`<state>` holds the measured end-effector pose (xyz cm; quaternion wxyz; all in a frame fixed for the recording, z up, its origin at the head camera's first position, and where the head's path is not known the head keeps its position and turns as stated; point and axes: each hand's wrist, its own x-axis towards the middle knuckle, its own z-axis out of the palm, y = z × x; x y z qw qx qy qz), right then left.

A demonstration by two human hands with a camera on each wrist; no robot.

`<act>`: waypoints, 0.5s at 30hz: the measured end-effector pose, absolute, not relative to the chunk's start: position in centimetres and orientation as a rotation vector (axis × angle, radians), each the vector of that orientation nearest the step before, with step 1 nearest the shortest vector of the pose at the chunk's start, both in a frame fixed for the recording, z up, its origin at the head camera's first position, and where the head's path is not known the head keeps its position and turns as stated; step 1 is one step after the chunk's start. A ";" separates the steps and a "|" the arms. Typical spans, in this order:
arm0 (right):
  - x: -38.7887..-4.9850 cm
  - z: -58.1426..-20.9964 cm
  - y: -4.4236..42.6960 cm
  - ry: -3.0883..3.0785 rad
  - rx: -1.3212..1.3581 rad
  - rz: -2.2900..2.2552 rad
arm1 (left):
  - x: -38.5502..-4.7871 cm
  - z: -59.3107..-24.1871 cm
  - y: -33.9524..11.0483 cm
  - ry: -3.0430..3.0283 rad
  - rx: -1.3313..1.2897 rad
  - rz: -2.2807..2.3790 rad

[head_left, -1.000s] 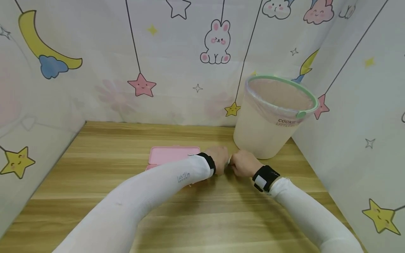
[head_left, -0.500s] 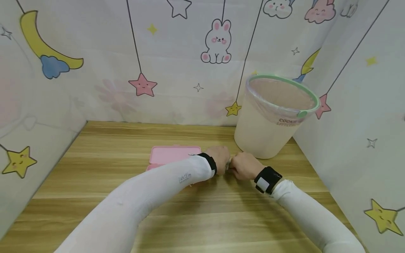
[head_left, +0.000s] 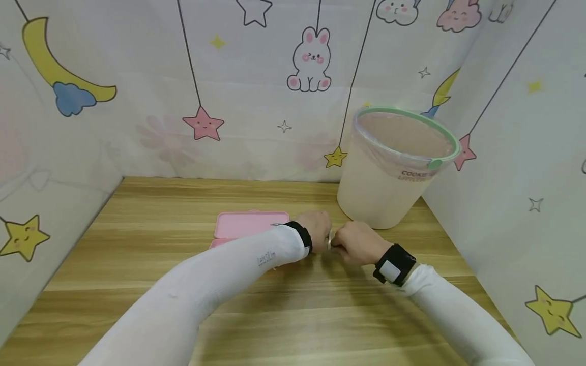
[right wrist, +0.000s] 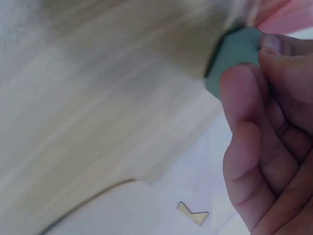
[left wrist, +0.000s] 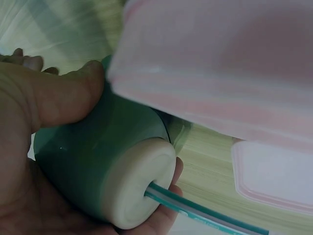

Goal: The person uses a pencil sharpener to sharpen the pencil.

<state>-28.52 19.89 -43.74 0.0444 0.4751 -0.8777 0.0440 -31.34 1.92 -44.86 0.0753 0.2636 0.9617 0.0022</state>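
Observation:
My left hand (head_left: 314,230) grips a rounded green pencil sharpener (left wrist: 98,156) with a cream end. From the hole in that end sticks a green-and-grey striped pencil (left wrist: 205,208), its tip out of sight inside. Close beside it, my right hand (head_left: 359,243) has its fingers curled and pinches at the sharpener's opposite side, where a green part (right wrist: 237,58) shows past the fingertips. Exactly which piece the right fingers hold is hidden. In the head view the hands mostly cover the sharpener. An open pink pencil case (head_left: 249,223) lies left of the hands, partly behind the left forearm.
A tall cream bin (head_left: 384,188) with a green rim and a clear liner stands behind my right hand, close to the corner. Wood-grain tabletop (head_left: 160,213) surrounds the case. Cartoon-printed cloth walls (head_left: 256,91) enclose the back and sides.
My right hand has shifted slightly toward me and to the right, its wrist turning a little. The left hand, sharpener and pink case stay almost where they were.

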 end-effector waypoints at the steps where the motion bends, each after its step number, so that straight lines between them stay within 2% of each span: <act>1: -28.5 -43.4 19.9 -2.670 1.457 0.132 | -31.5 -45.0 1.9 2.886 0.794 -0.011; 6: -28.5 -42.0 19.9 -2.630 1.452 0.063 | -31.2 -44.6 1.9 2.875 0.783 -0.067; 7: -28.5 -41.8 19.9 -2.624 1.451 0.048 | -29.9 -42.8 1.8 2.850 0.760 -0.078; 8: -28.5 -41.6 19.9 -2.621 1.451 0.037 | -29.7 -42.5 1.8 2.843 0.755 -0.067; 15: -28.6 -40.5 19.6 -2.606 1.451 -0.024 | -28.9 -41.9 1.5 2.844 0.766 0.002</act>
